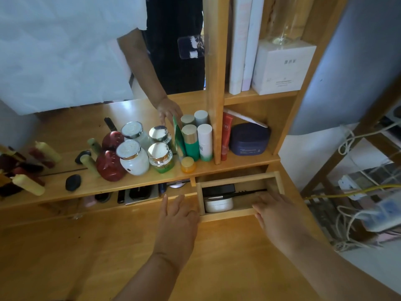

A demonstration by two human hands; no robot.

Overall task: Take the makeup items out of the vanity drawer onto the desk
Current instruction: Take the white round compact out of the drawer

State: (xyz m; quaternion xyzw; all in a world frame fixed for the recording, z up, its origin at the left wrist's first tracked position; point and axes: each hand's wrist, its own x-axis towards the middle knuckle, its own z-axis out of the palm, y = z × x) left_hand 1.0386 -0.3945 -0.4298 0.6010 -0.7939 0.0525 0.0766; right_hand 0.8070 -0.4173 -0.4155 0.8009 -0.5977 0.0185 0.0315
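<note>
A small wooden drawer [230, 215] under the shelf stands pulled out. Inside lie a white round compact [218, 204], a black flat case [219, 189] and a thin black brush or pencil [245, 193]. My right hand [275, 213] rests over the drawer's front right edge, fingers spread, holding nothing. My left hand [176, 216] lies flat on the wooden desk [86, 257] just left of the drawer, fingers apart and empty.
The shelf [152, 179] above carries jars, green and white bottles, a red apple-shaped box [109, 166] and a navy pouch [249, 139]. A mirror reflects them. An open slot to the left holds dark compacts [141, 193]. Cables and a power strip [377, 213] hang right.
</note>
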